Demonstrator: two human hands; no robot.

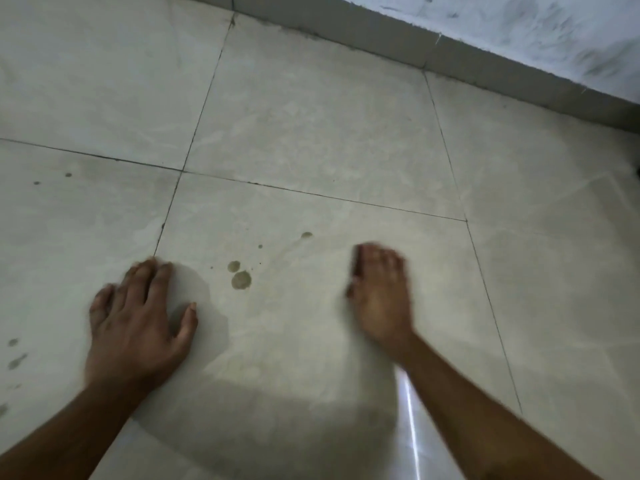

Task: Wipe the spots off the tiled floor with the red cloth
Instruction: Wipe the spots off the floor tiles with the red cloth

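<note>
Both hands are down over the pale tiled floor [311, 133], forearms coming in from the near edge. The left hand [138, 320] lies palm down with its fingers [152, 275] straight and slightly spread, pointing away toward the wall, thumb stuck out to the side; it holds nothing and seems to rest on the tile, its fingertips just at the grout line [169, 209] that runs away from the person. The right hand [379, 292] is blurred, palm also down, fingers together and extended the same way, holding nothing; whether it touches the floor I cannot tell.

Between the two hands sit the spots [240, 279]: two brownish round blotches touching each other, the larger one nearer, with a few tiny specks around them and a smaller oval mark [306, 234] farther off, closer to the right hand. A faint streak runs from that oval mark slantwise back toward the pair. More small spots [15, 360] lie on the tile to the left of the left hand, and two dots [68, 174] farther out on that same side.

The red cloth is nowhere in view, so its place and direction cannot be told. A grey skirting [450, 60] and a scuffed white wall [536, 26] close off the far right corner
</note>
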